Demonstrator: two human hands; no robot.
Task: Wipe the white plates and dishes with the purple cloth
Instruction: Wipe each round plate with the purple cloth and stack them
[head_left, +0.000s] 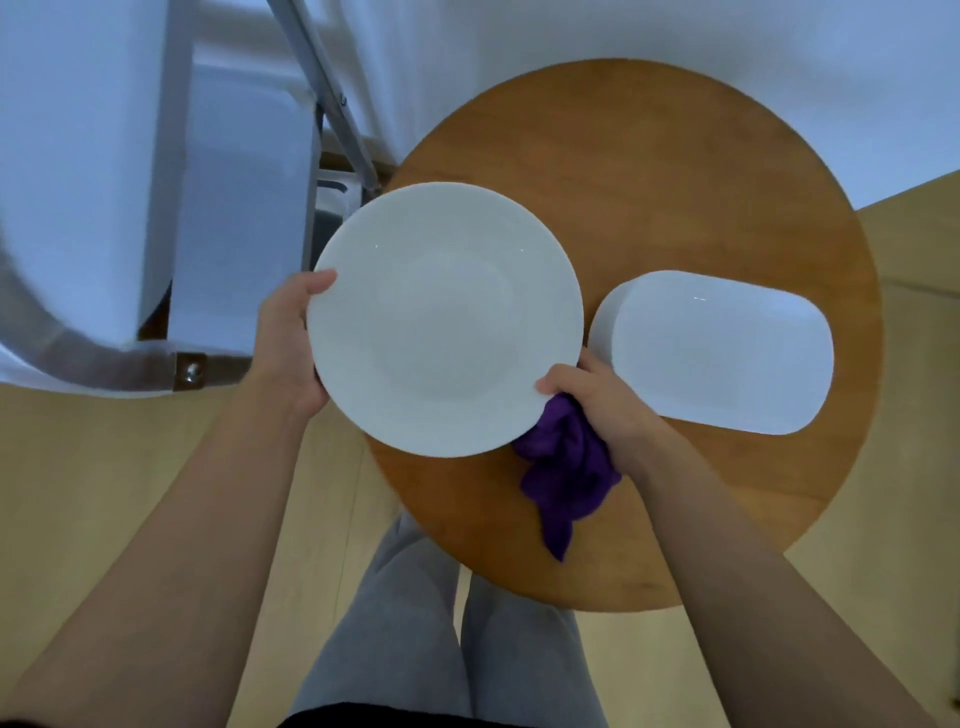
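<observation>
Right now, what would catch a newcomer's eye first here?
The round white plate in the middle, held at its rim by both hands: left hand on its left edge, right hand at its lower right. That right hand also grips a purple cloth. A white oblong dish sits on the round wooden table, right of the plate.

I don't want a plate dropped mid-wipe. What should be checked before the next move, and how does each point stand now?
1. Left hand grips the round plate at its rim: ok.
2. Right hand holds the purple cloth: ok.
3. Cloth on the plate's upper face: not ok, it hangs bunched at the near edge.
4. Oblong dish rests flat on the round table: ok.
5. Plate clear of the dish: ok, a narrow gap shows.
6. Plate's underside wiped: cannot tell.
</observation>
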